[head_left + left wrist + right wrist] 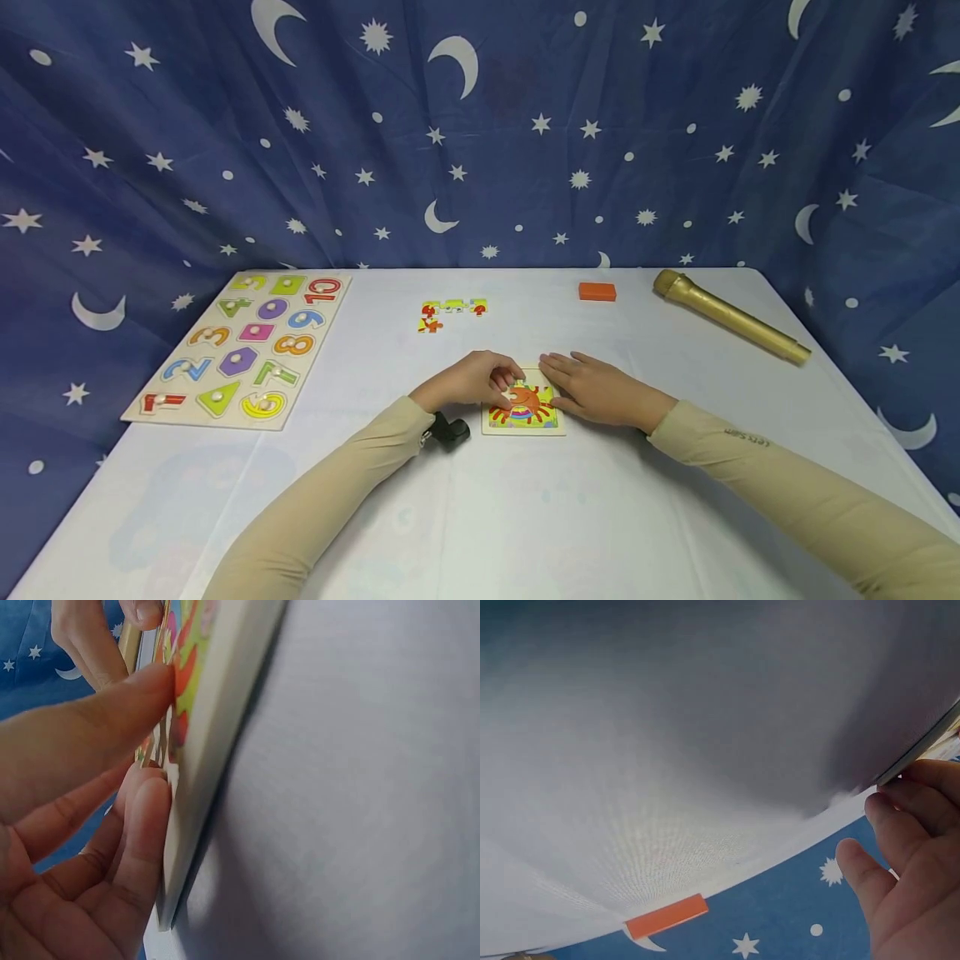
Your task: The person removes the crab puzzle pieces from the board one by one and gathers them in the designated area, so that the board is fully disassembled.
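A small square crab jigsaw [522, 407] in a pale wooden frame [525, 431] lies on the table between both hands. Over its upper left part, my left hand [483, 382] pinches a puzzle piece [147, 752] between thumb and curled fingers. The piece's thin edge stands tilted above the frame in the left wrist view, and the fingers hide most of it. My right hand [600, 389] rests along the frame's right side, its fingers fairly straight at the upper right corner. In the right wrist view its fingertips [885, 801] are right at the frame's edge.
Several loose puzzle pieces [453, 306] lie beyond the hands. At the left is a number-and-shape peg board [251, 333]. An orange block [597, 292] and a gold microphone [731, 317] lie at the back right, before a blue star-patterned curtain [510, 208].
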